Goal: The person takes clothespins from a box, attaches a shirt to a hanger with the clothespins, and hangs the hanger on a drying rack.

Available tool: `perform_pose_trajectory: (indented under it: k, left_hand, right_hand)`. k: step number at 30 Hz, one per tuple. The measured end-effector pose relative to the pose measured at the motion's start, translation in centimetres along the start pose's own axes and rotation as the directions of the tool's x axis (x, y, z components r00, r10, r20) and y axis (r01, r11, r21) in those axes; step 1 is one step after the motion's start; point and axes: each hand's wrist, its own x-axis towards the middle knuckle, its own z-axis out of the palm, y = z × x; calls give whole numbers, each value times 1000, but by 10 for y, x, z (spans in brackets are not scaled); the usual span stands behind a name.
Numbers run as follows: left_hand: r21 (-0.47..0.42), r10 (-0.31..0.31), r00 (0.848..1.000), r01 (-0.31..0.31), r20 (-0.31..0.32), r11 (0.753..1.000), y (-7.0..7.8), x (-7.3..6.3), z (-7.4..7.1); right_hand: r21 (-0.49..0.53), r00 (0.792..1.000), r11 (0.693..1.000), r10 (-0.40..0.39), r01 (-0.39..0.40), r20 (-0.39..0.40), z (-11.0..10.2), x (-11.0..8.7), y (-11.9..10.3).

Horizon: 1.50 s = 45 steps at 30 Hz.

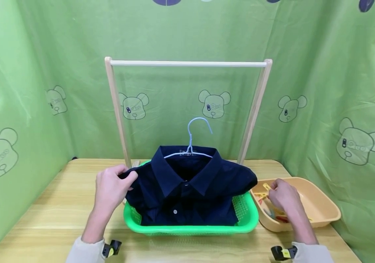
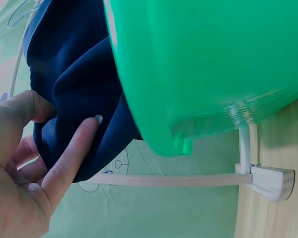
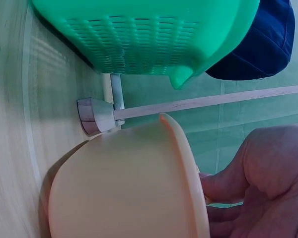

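Note:
A dark navy collared shirt (image 1: 187, 190) lies in the green basket (image 1: 190, 230), with a light-blue wire hanger (image 1: 190, 138) inside its collar and the hook standing up. My left hand (image 1: 113, 184) pinches the shirt at its left shoulder. In the left wrist view, dark cloth bunches between the thumb (image 2: 37, 106) and fingers. Over the tan basin (image 1: 315, 204), my right hand (image 1: 284, 197) pinches a yellow clothespin (image 1: 266, 187). From the right wrist, the basin's wall hides most of that grip. Several coloured clothespins (image 1: 281, 218) lie in the basin.
Behind the basket stands a wooden rack with a white crossbar (image 1: 187, 64) and two slanting posts (image 1: 253, 106). Green curtains (image 1: 181, 29) with bear prints enclose the wooden table (image 1: 42, 219) at the back and both sides. The basin sits close beside the basket.

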Motion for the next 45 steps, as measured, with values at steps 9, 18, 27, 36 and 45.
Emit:
perform_pose_trajectory:
  k: [9,18,27,36,45]
  left_hand:
    - [-17,1,1000,-1,-1,1000,0,-1,0]
    - [-3,-16,1000,16,-6,1000,-3,-1,0]
    - [1,-5,1000,5,-5,1000,-2,1,1]
    - [0,-10,1000,10,-3,1000,-2,0,1]
    - [15,-4,1000,4,6,1000,2,0,0]
  right_hand:
    - [54,1000,998,-12,11,21,-3,-2,1]
    - [106,999,994,-31,28,27,-1,0,-2]
    - [142,997,990,-30,20,64,-8,-3,-6]
    - [200,997,980,-28,12,76,-13,-6,-7]
    - [175,999,983,-44,48,-25,-15,-7,-7]
